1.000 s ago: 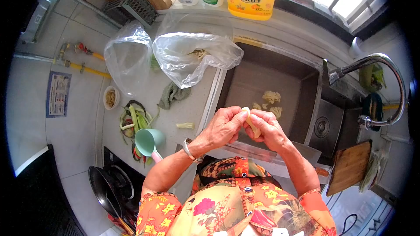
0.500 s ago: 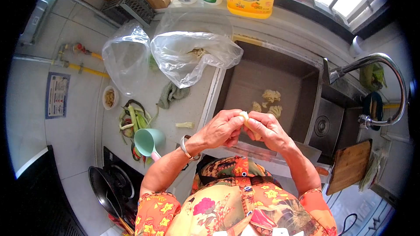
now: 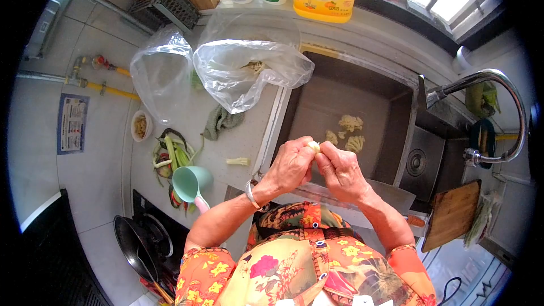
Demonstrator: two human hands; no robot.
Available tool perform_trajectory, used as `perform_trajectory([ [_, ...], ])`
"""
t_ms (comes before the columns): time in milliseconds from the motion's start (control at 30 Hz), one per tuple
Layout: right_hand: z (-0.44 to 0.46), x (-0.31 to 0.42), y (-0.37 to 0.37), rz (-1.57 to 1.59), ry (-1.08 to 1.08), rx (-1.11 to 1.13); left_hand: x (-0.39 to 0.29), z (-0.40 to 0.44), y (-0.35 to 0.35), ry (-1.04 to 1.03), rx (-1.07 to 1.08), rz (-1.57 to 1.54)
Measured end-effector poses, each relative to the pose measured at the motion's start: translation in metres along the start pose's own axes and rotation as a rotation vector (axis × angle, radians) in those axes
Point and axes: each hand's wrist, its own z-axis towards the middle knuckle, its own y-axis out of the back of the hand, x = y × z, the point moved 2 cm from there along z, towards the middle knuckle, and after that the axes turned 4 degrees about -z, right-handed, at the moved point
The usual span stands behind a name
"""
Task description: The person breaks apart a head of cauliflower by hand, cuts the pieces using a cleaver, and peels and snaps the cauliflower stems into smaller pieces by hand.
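Observation:
My left hand (image 3: 290, 165) and my right hand (image 3: 342, 173) meet over the front edge of the sink (image 3: 326, 93), both with fingers curled. Between their fingertips shows the pale end of a cauliflower piece (image 3: 313, 146); the fingers hide most of it. Just beyond, several cauliflower florets (image 3: 351, 123) lie on the sink bottom. To the left, a cut cauliflower stem (image 3: 238, 161) rests on the counter (image 3: 226, 146).
Plastic bags (image 3: 249, 76), a grey-green cloth (image 3: 221, 122), a mint-green cup (image 3: 192, 182), vegetable scraps (image 3: 174, 153) and a small bowl (image 3: 141, 126) occupy the left counter. A faucet (image 3: 504, 79) arches at the right, above a cutting board (image 3: 451, 215). A wok (image 3: 135, 249) stands lower left.
Both hands have turned slightly around the cauliflower piece, and less of it shows below the fingertips. The florets in the sink look unmoved.

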Motion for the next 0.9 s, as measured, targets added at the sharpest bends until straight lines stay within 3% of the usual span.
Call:
perform_trajectory([
  [167, 0.003, -0.005, -0.001, 0.092, -0.018, -0.046, -0.006, 0.001, -0.004, -0.075, -0.05, -0.097],
  [267, 0.004, -0.014, -0.004, 0.721, -0.361, 0.057, -0.004, 0.001, -0.001, -0.096, -0.02, -0.128],
  [300, 0.004, -0.014, -0.002, 0.721, -0.359, 0.057, -0.006, -0.002, -0.001, -0.097, -0.019, -0.128],
  [367, 0.007, -0.015, 0.0, 1.044, -0.383, 0.1, -0.01, -0.009, -0.003, -0.046, 0.034, -0.208],
  [567, 0.001, -0.02, -0.001, 1.119, -0.487, 0.152, 0.006, -0.017, 0.011, -0.013, 0.176, -0.238],
  [900, -0.011, -0.016, -0.009, 1.081, -0.562, 0.221, 0.002, -0.024, 0.002, 0.025, 0.275, 0.069],
])
